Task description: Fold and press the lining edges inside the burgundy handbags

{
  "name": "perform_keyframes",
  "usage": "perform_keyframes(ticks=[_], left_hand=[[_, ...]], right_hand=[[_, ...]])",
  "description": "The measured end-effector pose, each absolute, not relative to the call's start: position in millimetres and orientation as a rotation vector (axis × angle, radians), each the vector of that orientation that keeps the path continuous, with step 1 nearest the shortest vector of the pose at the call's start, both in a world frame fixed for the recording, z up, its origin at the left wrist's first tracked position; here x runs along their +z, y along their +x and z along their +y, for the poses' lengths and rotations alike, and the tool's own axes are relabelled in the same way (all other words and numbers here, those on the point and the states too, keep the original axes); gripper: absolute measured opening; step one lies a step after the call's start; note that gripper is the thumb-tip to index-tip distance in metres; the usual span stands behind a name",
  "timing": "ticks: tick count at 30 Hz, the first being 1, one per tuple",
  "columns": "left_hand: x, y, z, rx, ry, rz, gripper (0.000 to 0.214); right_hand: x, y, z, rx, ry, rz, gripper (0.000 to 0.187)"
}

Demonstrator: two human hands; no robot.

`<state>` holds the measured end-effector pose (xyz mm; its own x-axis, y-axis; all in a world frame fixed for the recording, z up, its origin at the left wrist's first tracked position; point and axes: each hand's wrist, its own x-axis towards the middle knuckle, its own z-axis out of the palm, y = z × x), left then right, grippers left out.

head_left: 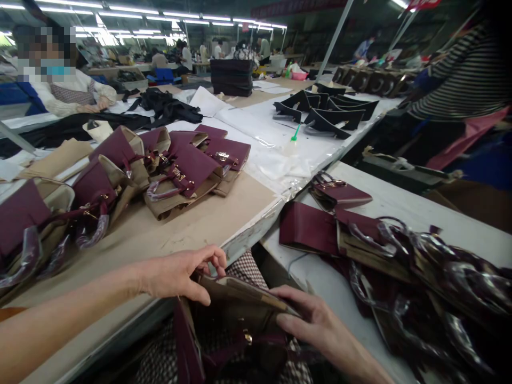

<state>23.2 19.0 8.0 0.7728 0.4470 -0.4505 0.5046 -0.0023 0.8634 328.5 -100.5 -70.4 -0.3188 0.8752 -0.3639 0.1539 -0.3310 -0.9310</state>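
A half-made maroon handbag [236, 325] with a tan lining lies open on my lap at the bottom centre. My left hand [182, 273] pinches its near-left rim, thumb and fingers closed on the tan edge. My right hand [310, 320] grips the bag's right rim, fingers curled over it. A small gold clasp [248, 337] shows on the bag's front.
Several maroon bags [176, 170] with plastic-wrapped handles stand on the brown table at left. Another pile of maroon bags [400, 256] lies on the white table at right. Black cut pieces [324, 109] lie further back. A seated person [64, 90] is at far left, a person in stripes [468, 80] at right.
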Motion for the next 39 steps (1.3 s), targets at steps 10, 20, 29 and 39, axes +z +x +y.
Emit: perform_keyframes(ticks=[10,20,29,39], left_hand=[[-5.7,42.9,20.4,-0.112,2.154,0.807,0.013],[-7.1,50.7,23.5,-0.095,2.335,0.623,0.012],[-3.8,46.6,20.9,-0.11,2.338,0.599,0.013],[-6.9,47.0,13.1,-0.094,2.27,0.841,0.02]], right_hand=[[-70.7,325.4,-96.6,1.494,-1.358,-1.37,0.038],[-61.5,318.6,-102.4,0.511,-1.337,-1.974,0.022],[-46.0,314.2,-99.2,0.365,-1.322,-2.111,0.015],[-41.8,299.2,-102.5,0.572,-1.444,-1.955,0.013]])
